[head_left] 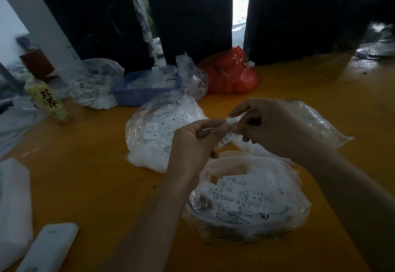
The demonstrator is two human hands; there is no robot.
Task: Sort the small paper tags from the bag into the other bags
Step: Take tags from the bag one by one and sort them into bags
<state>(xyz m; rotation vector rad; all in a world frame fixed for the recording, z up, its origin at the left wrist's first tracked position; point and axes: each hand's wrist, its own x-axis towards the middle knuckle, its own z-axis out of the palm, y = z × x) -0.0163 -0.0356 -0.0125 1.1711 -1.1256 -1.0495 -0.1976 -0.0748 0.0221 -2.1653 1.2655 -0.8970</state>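
Above the yellow table, my left hand (pixel 193 141) and my right hand (pixel 271 126) meet and both pinch a small white paper tag (pixel 229 131) printed with a size letter. Right below them lies an open clear bag (pixel 252 207) full of printed tags marked S and XL. Behind my left hand stands a second clear bag (pixel 158 130) holding tags marked M. A flatter clear bag (pixel 316 122) lies under and behind my right hand; what it holds is unclear.
At the back stand a blue basket (pixel 141 95), a clear bag (pixel 94 83), a crumpled clear bag (pixel 192 75) and a red bag (pixel 233 73). A yellow bottle (pixel 50 100) is at left, a white device (pixel 49 248) at front left. Black boxes (pixel 188 15) wall the far edge.
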